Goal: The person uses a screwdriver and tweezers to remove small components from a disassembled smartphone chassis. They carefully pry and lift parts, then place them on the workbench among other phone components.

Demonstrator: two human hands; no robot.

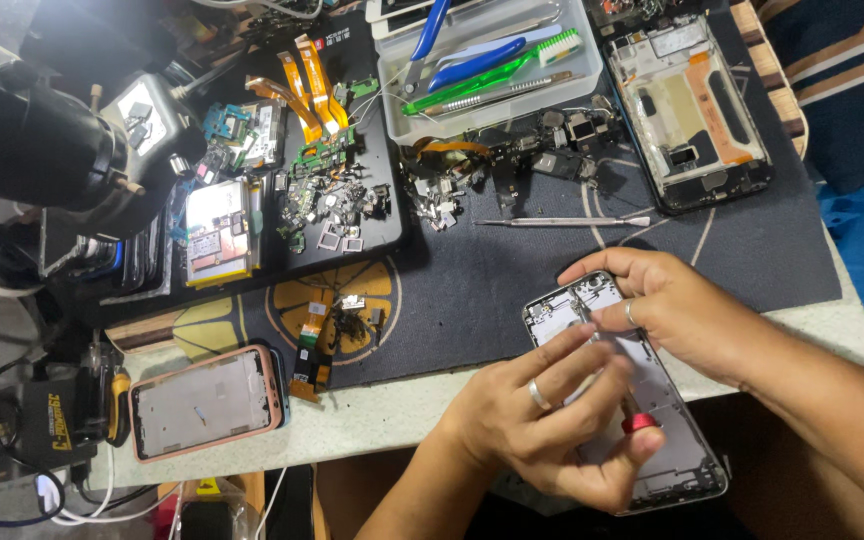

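Gripping a red-capped screwdriver (640, 420), the left hand (542, 420) worked over an opened phone frame (622, 400) steadied by the right hand (672, 310); beyond them, a white tray (392, 90) held pliers, tweezers and a green toothbrush (492, 70).

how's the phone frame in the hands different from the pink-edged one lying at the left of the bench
The held phone frame has a silver-grey rim; the pink-edged frame has a pink rim. The held one juts past the bench edge, steadied by the right hand, while the left hand works a red-tipped tool on it; the pink one lies flat on the bench, untouched. The held one runs diagonally, the pink one lies sideways. Both are opened shells with bare insides.
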